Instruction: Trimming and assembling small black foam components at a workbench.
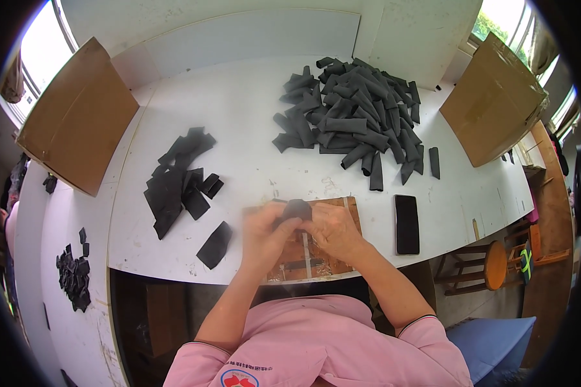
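Between my two hands is a small piece of black sheet material, soft-looking and curved at the top. My left hand pinches its left side, with the thumb pointing right toward the other hand. On the opposite side my right hand has its fingers bent and closed on the piece. Both hands are over a worn brown board at the table's near edge. A flat black piece lies just left of my left hand. Fingers hide much of the held piece, so its full shape cannot be told.
A large heap of black rolled tubes covers the far right of the white table. Flat black pieces lie to the left, smaller scraps farther left. A phone is at right. Cardboard boxes flank the table.
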Motion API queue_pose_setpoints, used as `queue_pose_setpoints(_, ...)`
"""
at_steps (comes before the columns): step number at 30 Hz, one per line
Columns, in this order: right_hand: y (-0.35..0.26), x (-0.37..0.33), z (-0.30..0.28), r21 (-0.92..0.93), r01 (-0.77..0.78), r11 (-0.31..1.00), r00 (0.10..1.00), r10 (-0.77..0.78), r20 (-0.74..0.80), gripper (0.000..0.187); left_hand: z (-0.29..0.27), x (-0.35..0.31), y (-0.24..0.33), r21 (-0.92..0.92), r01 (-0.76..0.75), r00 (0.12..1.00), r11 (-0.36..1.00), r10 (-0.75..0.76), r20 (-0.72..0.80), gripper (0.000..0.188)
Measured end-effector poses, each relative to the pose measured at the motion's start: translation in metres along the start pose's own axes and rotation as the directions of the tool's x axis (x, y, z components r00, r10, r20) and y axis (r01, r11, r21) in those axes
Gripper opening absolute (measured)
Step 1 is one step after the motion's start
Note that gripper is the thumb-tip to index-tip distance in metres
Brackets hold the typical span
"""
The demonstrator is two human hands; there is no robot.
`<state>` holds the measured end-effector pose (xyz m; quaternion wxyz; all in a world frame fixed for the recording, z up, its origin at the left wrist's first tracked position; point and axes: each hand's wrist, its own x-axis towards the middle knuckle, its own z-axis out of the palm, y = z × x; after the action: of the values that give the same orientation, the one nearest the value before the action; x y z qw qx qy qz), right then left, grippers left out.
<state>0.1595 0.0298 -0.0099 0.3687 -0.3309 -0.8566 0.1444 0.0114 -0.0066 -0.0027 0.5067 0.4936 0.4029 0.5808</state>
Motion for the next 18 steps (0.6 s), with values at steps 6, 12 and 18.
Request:
queue_pose_setpoints(6,-0.01,0.007,-0.011,0.011,-0.008,1.0,1.0,0.008,-0.015,0.014,0.005,0.008,0.01,-0.179,-0.048,0.997,0.983,0.057,0.045,0.011)
queue_pose_setpoints(12,0.002,-0.008,0.012,0.099,-0.001,0.995,1.0,0.001,-0.003,0.014,0.007,0.011,0.012,0.113,0.003,0.997,0.994,-0.012,0.08,0.011)
queue_pose_setpoints(18,0.001,-0.009,0.008,0.197,-0.01,0.98,0.997,0.025,-0.076,0.015,0.013,0.013,0.017,0.37,-0.212,0.975,0.905,0.168,0.148,0.007)
